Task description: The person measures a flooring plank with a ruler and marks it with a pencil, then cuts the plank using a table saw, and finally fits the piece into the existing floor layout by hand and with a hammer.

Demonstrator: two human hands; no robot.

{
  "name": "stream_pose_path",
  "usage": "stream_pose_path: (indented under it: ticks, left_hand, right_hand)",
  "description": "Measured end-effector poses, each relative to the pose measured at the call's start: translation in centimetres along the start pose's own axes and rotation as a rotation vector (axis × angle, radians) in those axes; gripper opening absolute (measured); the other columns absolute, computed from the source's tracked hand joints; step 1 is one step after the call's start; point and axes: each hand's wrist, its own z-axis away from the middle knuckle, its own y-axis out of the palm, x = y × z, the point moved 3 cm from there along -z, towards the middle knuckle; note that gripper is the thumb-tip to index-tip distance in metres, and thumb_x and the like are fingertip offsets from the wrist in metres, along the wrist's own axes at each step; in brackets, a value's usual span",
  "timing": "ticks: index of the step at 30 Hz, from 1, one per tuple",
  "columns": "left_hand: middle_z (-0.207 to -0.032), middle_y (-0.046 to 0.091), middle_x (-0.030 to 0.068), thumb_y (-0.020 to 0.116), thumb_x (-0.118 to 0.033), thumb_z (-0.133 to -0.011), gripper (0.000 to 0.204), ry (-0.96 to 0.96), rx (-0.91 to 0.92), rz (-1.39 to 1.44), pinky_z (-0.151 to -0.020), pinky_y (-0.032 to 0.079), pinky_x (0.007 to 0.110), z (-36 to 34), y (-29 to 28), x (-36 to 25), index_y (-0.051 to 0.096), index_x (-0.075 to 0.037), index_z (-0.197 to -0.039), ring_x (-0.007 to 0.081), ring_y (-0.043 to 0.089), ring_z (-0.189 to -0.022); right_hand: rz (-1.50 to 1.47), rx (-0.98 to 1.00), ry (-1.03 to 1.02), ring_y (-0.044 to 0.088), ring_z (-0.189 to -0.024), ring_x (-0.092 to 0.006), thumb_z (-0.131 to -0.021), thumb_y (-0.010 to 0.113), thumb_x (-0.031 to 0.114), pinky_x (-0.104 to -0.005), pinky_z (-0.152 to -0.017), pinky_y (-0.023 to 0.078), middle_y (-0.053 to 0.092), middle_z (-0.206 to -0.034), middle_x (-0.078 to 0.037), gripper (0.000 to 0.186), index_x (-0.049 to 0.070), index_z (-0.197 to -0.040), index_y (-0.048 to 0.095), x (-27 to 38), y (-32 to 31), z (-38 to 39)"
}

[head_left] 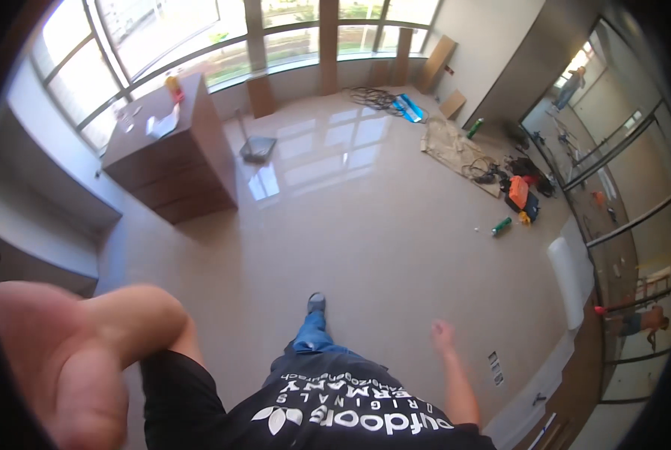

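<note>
My left hand looms large at the lower left, raised close to the camera with its wrist bent; its fingertips run out of sight, so what it touches is unclear. My right hand hangs low at my right side above the pale tiled floor; it is small and blurred, with no object visible in it. Below me are my dark printed T-shirt, jeans and one dark shoe.
Wooden cabinet ahead-left, dustpan beside it. Boards lean under curved windows. Tan sheet, cables, orange case and green tube lie right. White roll lies along glass partition, which shows two people.
</note>
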Motion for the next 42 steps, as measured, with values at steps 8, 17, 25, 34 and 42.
stream_pose_path:
  ticks: [8, 17, 25, 34, 42]
  left_hand:
    - [-0.114, 0.066, 0.0184, 0.068, -0.006, -0.084, 0.038, -0.2, 1.48, 0.33, -0.088, 0.051, 0.044, 39.6, 35.9, -1.5, 0.061, -0.007, -0.121, 0.0354, 0.063, -0.106]
    - [-0.117, 0.069, 0.0188, 0.076, -0.02, -0.081, 0.052, -1.233, 2.249, -0.694, -0.092, 0.053, 0.037, 63.3, 26.2, 13.8, 0.062, -0.001, -0.127, 0.0285, 0.066, -0.109]
    - [-0.096, 0.07, 0.0118, 0.063, -0.005, -0.084, 0.038, -1.653, 1.243, -0.375, -0.071, 0.054, 0.031, 63.0, 45.0, 16.4, 0.063, 0.003, -0.121, 0.0176, 0.068, -0.081]
    - [-0.115, 0.069, 0.0186, 0.07, -0.026, -0.081, 0.045, -1.191, 1.996, -0.287, -0.093, 0.053, 0.039, 68.9, 70.0, 29.8, 0.067, -0.007, -0.121, 0.0323, 0.066, -0.107]
    - [-0.112, 0.07, 0.015, 0.061, -0.019, -0.088, 0.029, -1.246, 1.505, -0.297, -0.092, 0.053, 0.041, 60.9, 100.2, 47.8, 0.069, -0.011, -0.115, 0.0327, 0.066, -0.106]
  right_hand:
    - [0.214, 0.542, 0.46, 0.067, -0.086, -0.0277, -0.093, 0.057, 0.023, -0.042, -0.074, 0.053, 0.069, -0.093, -0.015, 0.023, 0.003, -0.098, 0.068, -4.7, 2.3, -3.0]
    - [0.395, 0.529, 0.551, 0.062, -0.108, -0.0345, -0.093, 0.056, 0.029, -0.0456, -0.092, 0.049, 0.065, -0.117, -0.019, 0.036, 0.002, -0.116, 0.064, -14.2, -3.0, -36.4]
    - [-0.108, -0.127, 0.109, 0.061, -0.068, -0.0134, -0.096, 0.057, 0.014, -0.0289, -0.055, 0.049, 0.066, -0.089, -0.006, 0.019, 0.003, -0.11, 0.063, 17.7, -18.3, -95.5]
    - [0.179, 0.335, -0.233, 0.064, -0.093, -0.0236, -0.087, 0.064, 0.014, -0.0366, -0.079, 0.055, 0.066, -0.1, -0.013, 0.023, -0.001, -0.105, 0.062, 44.9, 0.4, -102.2]
    - [0.654, 0.824, 0.159, 0.067, -0.083, -0.0245, -0.084, 0.064, 0.022, -0.0396, -0.073, 0.054, 0.07, -0.089, -0.011, 0.019, 0.007, -0.093, 0.069, 38.2, 4.7, -105.5]
